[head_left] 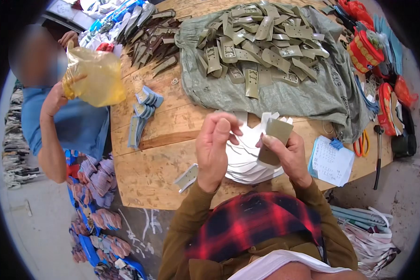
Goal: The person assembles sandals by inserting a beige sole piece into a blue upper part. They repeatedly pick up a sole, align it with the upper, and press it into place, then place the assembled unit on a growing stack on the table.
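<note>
My right hand point(287, 154) grips an olive-green flat cut piece point(274, 140), held upright over a stack of white cut pieces point(245, 158) on the wooden table point(149, 172). My left hand point(214, 147) is raised beside it, fingers curled and pinched together at the tips, close to the white pieces; I cannot tell if it pinches a thin piece. A small olive piece point(186, 177) lies at the table's near edge, left of my left wrist.
A grey-green sack point(322, 93) carries a heap of olive straps point(256, 42). Blue pieces point(142, 114) lie left. A person in blue point(74, 123) holds a yellow plastic bag point(95, 77). Notepad point(331, 161), orange scissors point(361, 142), hammer point(378, 158) at right.
</note>
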Action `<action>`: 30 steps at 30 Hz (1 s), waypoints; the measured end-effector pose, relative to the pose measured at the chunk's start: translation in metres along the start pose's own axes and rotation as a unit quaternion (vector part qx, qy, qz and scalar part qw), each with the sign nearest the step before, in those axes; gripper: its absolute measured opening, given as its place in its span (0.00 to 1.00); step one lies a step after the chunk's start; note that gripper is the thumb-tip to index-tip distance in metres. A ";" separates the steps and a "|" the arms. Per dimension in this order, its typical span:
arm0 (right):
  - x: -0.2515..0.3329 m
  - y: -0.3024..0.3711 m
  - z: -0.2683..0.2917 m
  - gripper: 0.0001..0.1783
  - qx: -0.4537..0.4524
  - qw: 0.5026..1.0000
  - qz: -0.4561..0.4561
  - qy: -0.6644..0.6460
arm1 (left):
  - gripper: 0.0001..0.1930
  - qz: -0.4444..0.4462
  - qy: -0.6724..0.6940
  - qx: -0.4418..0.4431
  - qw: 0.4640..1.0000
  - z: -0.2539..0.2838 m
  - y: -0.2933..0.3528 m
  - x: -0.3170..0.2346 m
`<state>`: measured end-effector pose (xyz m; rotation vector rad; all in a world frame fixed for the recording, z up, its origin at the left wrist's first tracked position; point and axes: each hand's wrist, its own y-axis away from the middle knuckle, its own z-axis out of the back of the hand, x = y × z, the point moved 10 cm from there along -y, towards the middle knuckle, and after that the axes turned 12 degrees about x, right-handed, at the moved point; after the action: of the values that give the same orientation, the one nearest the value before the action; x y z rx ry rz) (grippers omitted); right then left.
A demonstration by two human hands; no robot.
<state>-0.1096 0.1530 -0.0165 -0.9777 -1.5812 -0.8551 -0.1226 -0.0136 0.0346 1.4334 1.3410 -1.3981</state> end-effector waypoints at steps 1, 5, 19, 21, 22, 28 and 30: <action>0.003 0.001 -0.002 0.12 0.000 1.000 0.012 0.023 | 0.20 0.013 -0.004 0.013 1.000 -0.005 0.001 0.004; 0.021 -0.001 -0.001 0.16 -0.056 0.990 0.084 0.095 | 0.16 0.022 -0.083 0.083 0.993 -0.023 0.009 0.017; 0.044 0.004 -0.040 0.15 -0.026 0.882 0.229 0.411 | 0.10 0.041 -0.168 0.036 0.984 0.001 0.007 0.006; 0.045 0.005 -0.044 0.16 -0.010 0.876 0.243 0.417 | 0.10 0.054 -0.134 0.013 0.989 0.005 0.009 0.010; 0.048 0.007 -0.047 0.16 0.001 0.871 0.250 0.423 | 0.10 0.060 -0.117 0.001 0.991 0.006 0.010 0.011; 0.059 0.015 -0.048 0.14 -0.002 0.848 0.263 0.461 | 0.08 0.073 -0.064 -0.059 0.994 0.015 0.011 0.011; 0.056 0.012 -0.048 0.12 0.004 0.848 0.233 0.476 | 0.07 0.053 -0.182 -0.041 0.981 0.009 0.013 0.002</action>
<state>-0.0863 0.1243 0.0487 -0.6938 -0.4615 -0.7886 -0.1125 -0.0247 0.0294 1.1122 1.0589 -1.4334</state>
